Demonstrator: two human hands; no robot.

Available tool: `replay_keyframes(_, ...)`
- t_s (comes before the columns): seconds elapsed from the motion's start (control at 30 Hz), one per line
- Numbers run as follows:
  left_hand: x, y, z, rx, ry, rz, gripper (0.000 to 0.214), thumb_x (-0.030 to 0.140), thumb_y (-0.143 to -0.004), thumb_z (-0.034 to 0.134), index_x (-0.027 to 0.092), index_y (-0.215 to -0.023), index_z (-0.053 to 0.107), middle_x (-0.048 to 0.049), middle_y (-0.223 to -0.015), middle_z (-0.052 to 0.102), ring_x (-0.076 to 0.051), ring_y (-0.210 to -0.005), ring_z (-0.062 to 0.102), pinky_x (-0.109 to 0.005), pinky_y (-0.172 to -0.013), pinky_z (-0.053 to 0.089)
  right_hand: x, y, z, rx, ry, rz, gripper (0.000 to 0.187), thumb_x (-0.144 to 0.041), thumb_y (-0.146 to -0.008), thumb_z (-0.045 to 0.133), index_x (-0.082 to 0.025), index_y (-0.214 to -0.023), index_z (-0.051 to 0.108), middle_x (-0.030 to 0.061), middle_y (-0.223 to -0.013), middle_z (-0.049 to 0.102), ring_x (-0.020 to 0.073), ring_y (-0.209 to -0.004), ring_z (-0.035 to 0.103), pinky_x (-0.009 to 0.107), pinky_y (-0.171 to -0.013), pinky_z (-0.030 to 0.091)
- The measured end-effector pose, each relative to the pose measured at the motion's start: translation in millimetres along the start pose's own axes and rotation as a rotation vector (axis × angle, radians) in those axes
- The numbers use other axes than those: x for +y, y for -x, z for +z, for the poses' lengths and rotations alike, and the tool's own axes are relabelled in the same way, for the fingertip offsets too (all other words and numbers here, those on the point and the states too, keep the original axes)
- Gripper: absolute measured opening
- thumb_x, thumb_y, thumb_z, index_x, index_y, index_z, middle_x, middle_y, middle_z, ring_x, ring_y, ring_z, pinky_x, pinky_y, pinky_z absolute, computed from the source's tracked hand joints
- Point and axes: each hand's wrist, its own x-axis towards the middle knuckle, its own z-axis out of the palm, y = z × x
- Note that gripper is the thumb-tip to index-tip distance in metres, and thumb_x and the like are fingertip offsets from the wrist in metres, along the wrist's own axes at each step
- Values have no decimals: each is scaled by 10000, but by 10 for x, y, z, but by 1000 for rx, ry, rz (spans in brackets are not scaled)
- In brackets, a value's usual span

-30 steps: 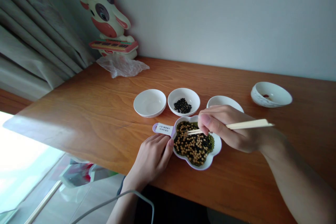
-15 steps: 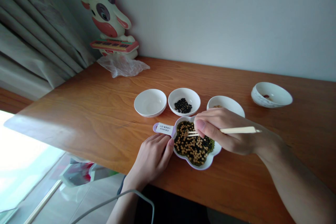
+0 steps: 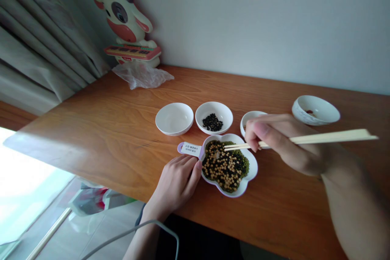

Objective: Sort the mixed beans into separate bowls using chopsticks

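Note:
My right hand point(image 3: 289, 142) is closed around a pair of pale chopsticks point(image 3: 332, 135). Their tips lie close together over the upper part of a white flower-shaped dish point(image 3: 253, 170) with a lilac rim and a labelled handle. In it are mixed black beans, tan beans and small green beans point(image 3: 243, 166). My left hand point(image 3: 175, 180) steadies the dish, its fingers curled at the rim beside the handle. Behind the dish stands a white bowl of black beans point(image 3: 212, 122). Another white bowl point(image 3: 252, 114) is partly hidden by my right hand.
A bare white bowl point(image 3: 174, 118) stands left of the black beans. At the right back, a patterned white bowl point(image 3: 315, 109) holds a few small pieces. A crumpled plastic bag point(image 3: 143, 76) lies before a cow-shaped toy keyboard point(image 3: 131, 44). A grey cable point(image 3: 152, 222) crosses my left forearm.
My right hand has moved right, drawing the chopstick tips slightly right and up from the middle of the beans. The left hand and the dish stay in place.

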Motion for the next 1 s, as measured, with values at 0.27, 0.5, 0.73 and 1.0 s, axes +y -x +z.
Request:
replay_keyframes(0.27, -4, 0, -5, 2, 6, 2, 340, 320, -1104, 342, 222, -798, 457, -23, -815, 600, -189, -772, 557, -324, -789, 425, -49, 114, -175, 75, -48, 85, 533, -537, -1084, 289, -231, -760, 582, 26, -702, 597, 189, -668, 536, 370, -682, 379)
replay_keyframes(0.5, -2, 6, -3, -8, 15, -7, 338, 331, -1110, 332, 222, -811, 447, -20, -826, 595, -185, -782, 549, -325, -793, 415, -11, -85, 153, -106, 15, -28, 445, -413, -1106, 333, -195, -790, 557, -6, -696, 570, 139, -647, 486, 319, -668, 342)
replay_keyframes(0.73, 0, -4, -4, -8, 33, -6, 342, 347, -1116, 318, 222, -824, 448, -17, -833, 595, -185, -787, 551, -329, -802, 416, 1, -147, 264, -164, -2, -67, 408, -389, -1111, 341, -193, -803, 523, -12, -751, 591, 128, -679, 489, 313, -690, 327)
replay_keyframes(1.0, -8, -1, 3, -7, 32, -1, 344, 343, -1115, 323, 220, -824, 458, -19, -833, 601, -183, -784, 552, -331, -801, 420, 6, -160, 289, -171, 12, -94, 414, -383, -1118, 328, -190, -795, 502, -17, -765, 579, 120, -694, 483, 311, -702, 323)
